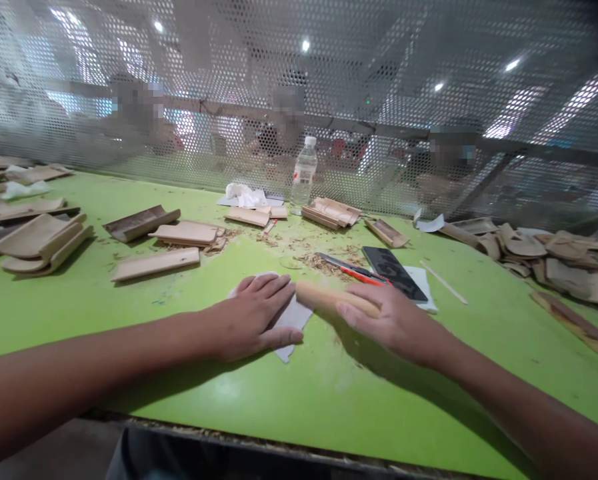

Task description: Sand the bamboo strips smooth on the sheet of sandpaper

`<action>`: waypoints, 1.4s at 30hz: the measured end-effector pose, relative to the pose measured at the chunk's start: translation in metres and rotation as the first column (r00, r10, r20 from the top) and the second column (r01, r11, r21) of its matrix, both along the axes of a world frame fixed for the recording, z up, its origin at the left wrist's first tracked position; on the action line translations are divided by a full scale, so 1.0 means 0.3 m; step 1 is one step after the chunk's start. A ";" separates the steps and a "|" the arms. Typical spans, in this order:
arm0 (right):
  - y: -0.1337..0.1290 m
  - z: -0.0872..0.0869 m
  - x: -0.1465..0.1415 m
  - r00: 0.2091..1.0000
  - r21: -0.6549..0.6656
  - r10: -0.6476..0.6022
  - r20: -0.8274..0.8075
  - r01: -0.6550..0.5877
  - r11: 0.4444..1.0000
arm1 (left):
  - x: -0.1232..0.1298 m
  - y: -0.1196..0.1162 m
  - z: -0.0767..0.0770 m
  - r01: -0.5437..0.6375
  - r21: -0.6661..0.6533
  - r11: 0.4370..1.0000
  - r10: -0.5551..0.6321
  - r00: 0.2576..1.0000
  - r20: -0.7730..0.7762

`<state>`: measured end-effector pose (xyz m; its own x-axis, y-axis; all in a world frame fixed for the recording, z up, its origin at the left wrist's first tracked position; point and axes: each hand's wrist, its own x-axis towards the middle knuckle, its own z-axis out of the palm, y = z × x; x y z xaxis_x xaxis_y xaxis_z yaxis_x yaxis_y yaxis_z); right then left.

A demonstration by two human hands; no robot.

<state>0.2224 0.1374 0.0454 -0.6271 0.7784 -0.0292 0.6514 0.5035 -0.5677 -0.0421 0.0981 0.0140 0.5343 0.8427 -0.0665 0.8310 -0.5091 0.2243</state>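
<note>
My left hand (256,317) lies flat on a white sheet (296,319), fingers stretched out and thumb apart, pressing it to the green table. In my right hand (401,327) is a pale, curved bamboo piece (321,297), gripped near its right end. The piece's left end meets the sheet beside my left fingertips; its underside is hidden. Just beyond my right hand lie a utility knife (351,269) with an orange-red handle and a dark phone (393,272), which rests partly on a white pad (427,290).
Bamboo pieces are piled at the left (46,243) and right (563,257). Further pieces (156,265) and shavings (323,262) lie mid-table. A water bottle (305,175) and crumpled tissue (246,195) stand near a perforated metal screen (219,80); people sit behind it. A thin stick (443,282) lies right.
</note>
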 end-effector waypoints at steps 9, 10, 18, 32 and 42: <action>0.020 -0.031 0.005 0.999 0.037 -0.017 -0.037 0.018 0.999 | 0.000 0.002 -0.007 -0.005 0.020 1.000 0.005 1.000 -0.001; 0.021 -0.032 0.006 0.999 -0.001 0.003 -0.037 -0.003 1.000 | 0.001 0.001 -0.005 -0.006 0.017 1.000 0.006 1.000 -0.005; 0.012 -0.023 0.006 0.997 -0.065 0.019 -0.074 -0.024 0.998 | 0.002 0.005 -0.012 -0.012 0.019 1.000 0.012 1.000 0.000; 0.004 -0.043 0.009 0.999 -0.184 0.015 -0.052 -0.024 0.983 | -0.005 0.004 -0.016 -0.005 0.011 1.000 0.005 1.000 0.008; 0.017 -0.030 0.020 1.000 -0.107 -0.024 -0.005 0.024 0.994 | -0.003 0.005 -0.013 -0.005 0.019 1.000 0.005 1.000 0.007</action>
